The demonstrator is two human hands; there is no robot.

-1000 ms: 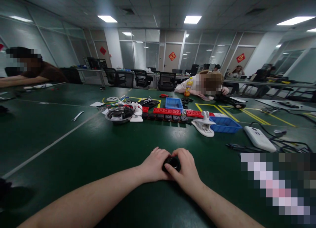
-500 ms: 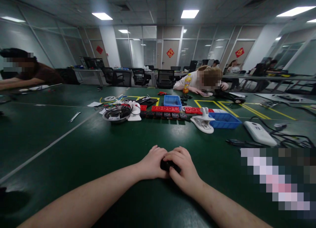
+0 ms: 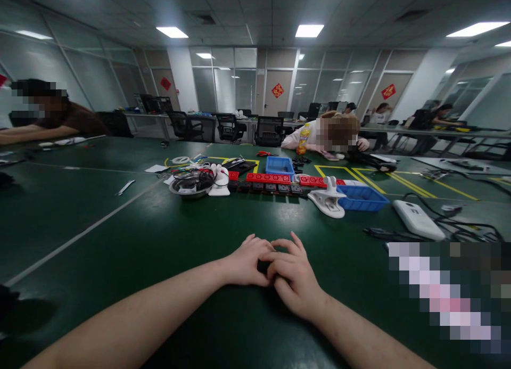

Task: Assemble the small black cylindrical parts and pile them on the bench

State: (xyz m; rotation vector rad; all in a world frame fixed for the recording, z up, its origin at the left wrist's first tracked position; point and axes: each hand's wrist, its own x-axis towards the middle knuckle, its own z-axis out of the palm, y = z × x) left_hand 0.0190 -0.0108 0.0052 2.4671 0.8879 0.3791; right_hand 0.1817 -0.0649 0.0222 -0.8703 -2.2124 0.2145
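Counter [image 3: 191, 230], dark green and glossy, fills the foreground of an office with chairs, glass partitions and 3 red door signs. Metal bowl [image 3: 187, 194] is the landmark: a white clip stand [image 3: 219, 183] is just beside it, red and black strips [image 3: 271, 183] run rightward from there, and a blue bin [image 3: 362, 198] sits well to its right. The counter's far edge lies beyond the bowl, towards the chairs; plain green surface opens on the bowl's near side. Nearer the camera and right of the bowl, a black object [image 3: 263, 265] sits mostly hidden between 2 hands. The left hand [image 3: 245, 262] has its fingers curled around it; the right hand [image 3: 294, 281] has bent fingers, partly spread, overlapping the left's, their grip impossible to tell.
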